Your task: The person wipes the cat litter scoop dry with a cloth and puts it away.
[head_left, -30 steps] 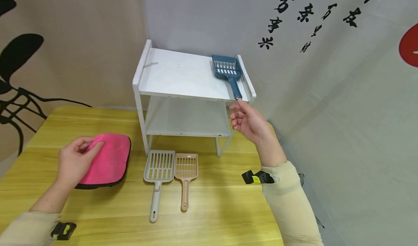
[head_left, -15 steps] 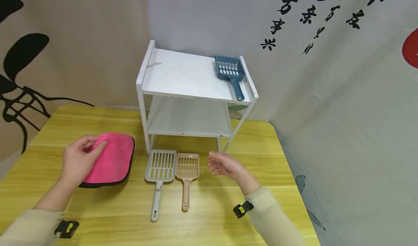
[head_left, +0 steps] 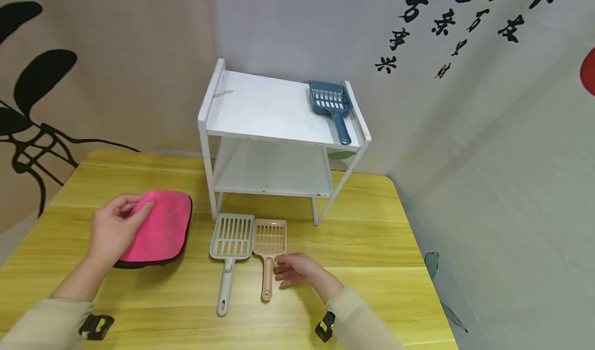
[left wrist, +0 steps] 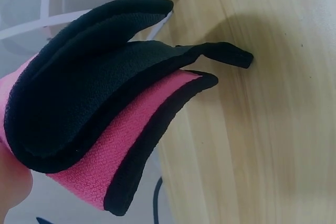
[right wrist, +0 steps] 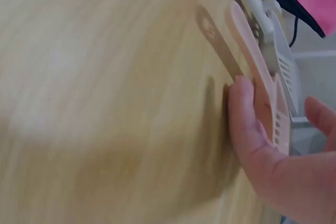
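Your right grip has room on the bench to its right, out to the edge. On its left, the beige slotted scoop is in the way, right at the grip; whether they touch is hard to tell. The grey slotted scoop lies beside it, heads leaving hardly any gap, handles parted by a strip of bench. Behind both, the white two-tier rack blocks you, though its top shelf offers space left of the blue scoop. Another strip separates the grey scoop from the pink cloth.
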A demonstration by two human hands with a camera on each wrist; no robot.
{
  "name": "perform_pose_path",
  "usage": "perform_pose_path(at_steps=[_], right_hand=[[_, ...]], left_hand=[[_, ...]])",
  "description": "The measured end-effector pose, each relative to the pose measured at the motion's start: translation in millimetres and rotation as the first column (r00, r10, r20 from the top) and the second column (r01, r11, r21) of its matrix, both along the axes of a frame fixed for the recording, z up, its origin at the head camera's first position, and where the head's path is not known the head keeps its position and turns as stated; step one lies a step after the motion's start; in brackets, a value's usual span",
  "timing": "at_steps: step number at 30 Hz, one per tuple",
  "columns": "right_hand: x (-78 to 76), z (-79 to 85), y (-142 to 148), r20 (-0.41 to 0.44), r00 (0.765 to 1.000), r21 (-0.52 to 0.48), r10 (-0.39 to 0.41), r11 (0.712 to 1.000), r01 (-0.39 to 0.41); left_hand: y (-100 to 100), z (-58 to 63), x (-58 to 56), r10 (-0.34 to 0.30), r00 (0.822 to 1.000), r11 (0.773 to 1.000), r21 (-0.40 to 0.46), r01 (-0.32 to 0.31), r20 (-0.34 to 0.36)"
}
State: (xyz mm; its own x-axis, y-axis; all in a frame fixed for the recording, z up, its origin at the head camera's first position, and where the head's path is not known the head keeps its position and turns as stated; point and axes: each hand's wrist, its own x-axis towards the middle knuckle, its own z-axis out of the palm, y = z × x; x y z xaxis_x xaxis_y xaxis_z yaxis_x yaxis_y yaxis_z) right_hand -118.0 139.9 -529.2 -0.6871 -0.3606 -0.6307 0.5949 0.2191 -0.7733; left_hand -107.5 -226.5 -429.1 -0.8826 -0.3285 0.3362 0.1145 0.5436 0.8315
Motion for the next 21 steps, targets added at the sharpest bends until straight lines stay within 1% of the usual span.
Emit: perform_pose_path(at_steps=[6,9,11,13,15,17,21], right_hand=[[5.7,-2.0,-11.7,0.032,0.999,0.007,0.002,1.000,-0.002],[6.7,-0.4,-13.6,0.041,0.999,-0.002,-0.029,1.000,0.029],[6.4,1.2,-13.0,0.054,0.997,-0.028,-0.063,0.998,0.065],[5.7,3.3,-10.5,0.059,0.995,-0.067,-0.078,0.994,0.082],[4.6,5.1,-6.7,0.055,0.996,-0.111,-0.077,0.990,0.082],[3.6,6.6,-1.9,0.041,0.998,-0.149,-0.056,0.987,0.062],[2.2,9.2,8.3,0.013,0.999,-0.158,-0.044,0.986,0.046]], left_hand=[[0.6,-0.2,0.3,0.001,1.000,1.000,-0.004,-0.001,0.011],[0.3,-0.4,0.5,0.007,1.000,1.000,-0.001,-0.007,0.020],[0.2,0.1,0.8,0.006,1.000,1.000,0.005,-0.006,0.023],[-0.1,0.6,1.2,0.007,1.000,1.000,0.006,-0.007,0.021],[-0.7,0.7,1.4,0.006,1.000,1.000,0.009,-0.006,0.011],[-1.5,0.5,1.6,0.009,1.000,1.000,0.007,-0.009,0.003],[-2.6,-0.8,1.7,0.015,1.000,1.000,0.008,-0.015,-0.005]])
